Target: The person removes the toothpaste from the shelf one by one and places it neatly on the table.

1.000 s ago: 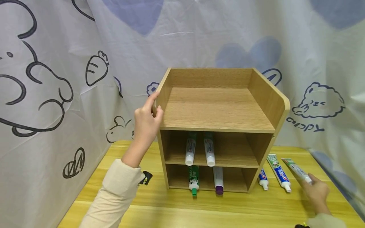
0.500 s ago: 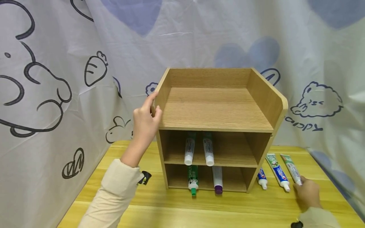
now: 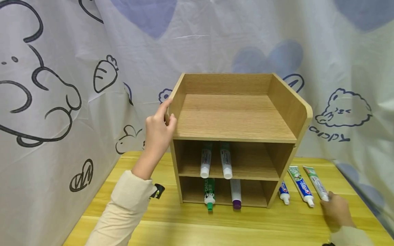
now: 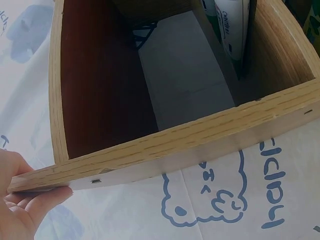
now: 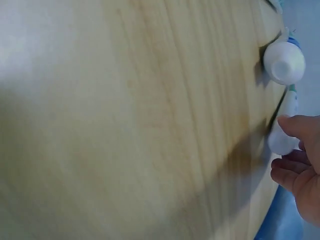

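My left hand [image 3: 158,131] grips the upper left side panel of a wooden desktop shelf [image 3: 237,116]; in the left wrist view its thumb and fingers lie on either side of the panel edge. At the right, my right hand [image 3: 337,209], blurred, is at the cap end of a green and white toothpaste tube [image 3: 318,184] lying on the table. In the right wrist view the thumb overlaps the tube's white cap [image 5: 281,143], and the other fingers are loosely bent below it. Whether they touch the cap is hard to tell.
Two white toothpaste tubes [image 3: 226,160] lie on the middle shelf. Below are a green tube [image 3: 209,191] and a purple-capped tube [image 3: 235,191]. On the yellow wooden table [image 3: 246,227], a blue-green tube [image 3: 301,186] and a partly hidden blue tube [image 3: 284,193] lie right of the shelf.
The right hand first shifted left with the tube's cap end, bringing it nearer the blue-green tube, then drew slightly back to the right while the tube stayed. The left hand keeps its grip.
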A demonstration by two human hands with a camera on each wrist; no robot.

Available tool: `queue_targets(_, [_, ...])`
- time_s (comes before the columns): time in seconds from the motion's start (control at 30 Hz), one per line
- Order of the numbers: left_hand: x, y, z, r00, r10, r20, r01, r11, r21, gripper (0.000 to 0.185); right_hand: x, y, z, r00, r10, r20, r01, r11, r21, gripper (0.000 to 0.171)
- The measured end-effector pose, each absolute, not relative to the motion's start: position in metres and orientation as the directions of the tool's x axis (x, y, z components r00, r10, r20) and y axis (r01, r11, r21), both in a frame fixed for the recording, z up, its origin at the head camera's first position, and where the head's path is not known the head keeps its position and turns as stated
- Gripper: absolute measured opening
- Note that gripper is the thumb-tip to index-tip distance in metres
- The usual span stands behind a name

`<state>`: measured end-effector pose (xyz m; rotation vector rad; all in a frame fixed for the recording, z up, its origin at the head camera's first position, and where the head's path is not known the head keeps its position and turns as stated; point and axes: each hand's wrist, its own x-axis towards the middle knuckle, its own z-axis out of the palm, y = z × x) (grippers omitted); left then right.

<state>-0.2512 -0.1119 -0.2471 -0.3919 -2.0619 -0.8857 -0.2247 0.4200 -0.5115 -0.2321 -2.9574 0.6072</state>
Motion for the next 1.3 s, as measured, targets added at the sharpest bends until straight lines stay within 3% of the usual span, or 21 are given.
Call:
queue_targets(0.17, [-0.251,-0.112,-0.246,-0.612,-0.036,0.79,0.552,0.697,0.459,0.04,-0.222,0.42,-0.502,-0.964,0.202,0.17,0.118,0.907,-0.404,0.042])
queue_targets(0.33, [-0.25,-0.113,-0.241,-0.621,-0.039,0.783,0.543,0.699,0.465,0.039,-0.217,0.412,-0.488,-0.881,0.243,0.407,0.044,0.897,-0.441,0.031])
queue_targets(0.43, [-0.249,-0.112,-0.238,-0.64,-0.045,0.767,0.53,0.696,0.484,0.039,-0.213,0.407,-0.478,-0.832,0.274,0.482,0.023,0.885,-0.465,0.026])
queue_targets(0.63, [-0.248,-0.112,-0.235,-0.67,-0.053,0.741,0.516,0.683,0.516,0.04,-0.211,0.399,-0.454,-0.875,0.354,0.33,0.108,0.808,-0.579,0.037])
queue_targets(0.93, [-0.247,-0.112,-0.236,-0.669,-0.066,0.74,0.513,0.68,0.524,0.041,-0.215,0.385,-0.414,-0.908,0.357,0.217,0.16,0.777,-0.609,0.047])
queue_targets(1.3, [-0.239,-0.11,-0.242,-0.583,-0.084,0.808,0.581,0.652,0.487,0.044,-0.22,0.355,-0.366,-0.91,0.367,0.193,0.098,0.643,-0.76,0.049])
